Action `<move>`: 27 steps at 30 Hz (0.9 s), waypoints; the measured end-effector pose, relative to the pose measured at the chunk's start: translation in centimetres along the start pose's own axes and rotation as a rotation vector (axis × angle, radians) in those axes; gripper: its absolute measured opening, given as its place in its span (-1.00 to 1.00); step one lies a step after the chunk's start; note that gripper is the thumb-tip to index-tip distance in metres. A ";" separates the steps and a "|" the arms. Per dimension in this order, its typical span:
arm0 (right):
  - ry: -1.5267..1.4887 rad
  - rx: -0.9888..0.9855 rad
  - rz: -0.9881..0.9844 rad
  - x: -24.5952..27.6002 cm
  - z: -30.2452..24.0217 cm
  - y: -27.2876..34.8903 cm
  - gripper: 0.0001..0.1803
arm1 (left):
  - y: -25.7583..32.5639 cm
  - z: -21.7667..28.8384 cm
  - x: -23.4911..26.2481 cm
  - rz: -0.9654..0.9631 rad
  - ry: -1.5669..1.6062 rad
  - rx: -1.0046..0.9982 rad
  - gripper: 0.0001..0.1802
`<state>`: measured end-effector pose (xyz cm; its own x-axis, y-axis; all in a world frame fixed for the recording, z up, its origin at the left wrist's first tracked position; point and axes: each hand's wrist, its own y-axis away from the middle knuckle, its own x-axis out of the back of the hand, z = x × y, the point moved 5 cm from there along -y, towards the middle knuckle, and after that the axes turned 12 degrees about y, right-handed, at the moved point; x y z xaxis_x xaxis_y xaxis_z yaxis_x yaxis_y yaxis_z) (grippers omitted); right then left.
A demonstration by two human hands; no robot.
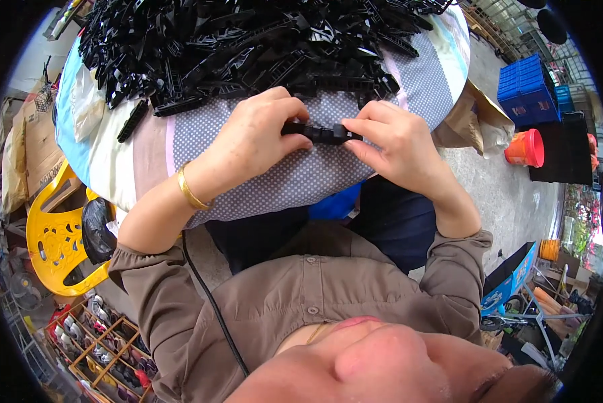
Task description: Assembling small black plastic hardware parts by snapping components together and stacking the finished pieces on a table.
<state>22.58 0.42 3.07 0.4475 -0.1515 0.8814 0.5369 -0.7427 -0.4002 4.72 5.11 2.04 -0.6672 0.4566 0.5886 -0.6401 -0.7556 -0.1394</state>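
Between my two hands a black plastic part (323,133), narrow and long, is held level just above the near side of the cloth-covered table (261,178). My left hand (264,131) pinches its left end between thumb and curled fingers. At the other end, the thumb and fingertips of my right hand (392,138) grip it. Fingers hide both ends, so its exact kind does not show. Just beyond my hands lies a big heap of similar black plastic parts (214,47), some with ladder-like slots. One loose black part (133,121) rests apart at the heap's left edge.
A yellow plastic chair (53,235) with a black bag (98,230) stands left of the table. To the right are a blue crate (526,87), a red bucket (524,148) and a brown paper sack (469,124). A shoe rack (107,342) is at lower left. A black cable (211,299) crosses my left side.
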 end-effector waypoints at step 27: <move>0.115 0.141 0.129 0.0 0.9 -0.5 -0.72 | -0.6 -0.1 -0.5 0.095 -0.123 -0.192 -0.62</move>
<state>22.93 1.40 3.03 0.4389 -0.3182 0.8403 0.5789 -0.6152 -0.5352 5.36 5.40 1.73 -0.6838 0.3181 0.6567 -0.6452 -0.6840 -0.3405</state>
